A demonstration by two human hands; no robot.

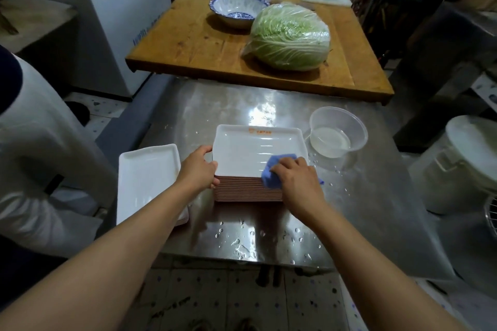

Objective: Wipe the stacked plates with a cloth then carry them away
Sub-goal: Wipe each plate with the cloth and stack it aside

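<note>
Wiping is under way on the tall stack of white rectangular plates with reddish-brown undersides (250, 191), which stands near the middle of the wet stainless-steel counter (349, 209), a little toward its front edge. The right hand (298, 180) clutches a bunched blue cloth (274, 169) and presses it onto the near right corner of the top plate (252, 150). The left hand (199, 169) grasps the stack's left side, thumb over the top plate's rim and fingers curled down against the edges below, steadying it.

A second, much lower pile of the same white plates (146, 180) lies at the counter's left edge, just beside the left forearm. A clear plastic tub holding a little water (337, 133) sits toward the right, near the stack's far right corner. Droplets bead along the counter's front edge.

The risks, as I judge them: the counter is slick, so a hard sideways stroke could slide the whole stack, or skate the top plate off it, if the left hand eases. A wide sweep to the right might knock the tub and spill it. Carrying so tall a stack with damp hands invites slipping.
</note>
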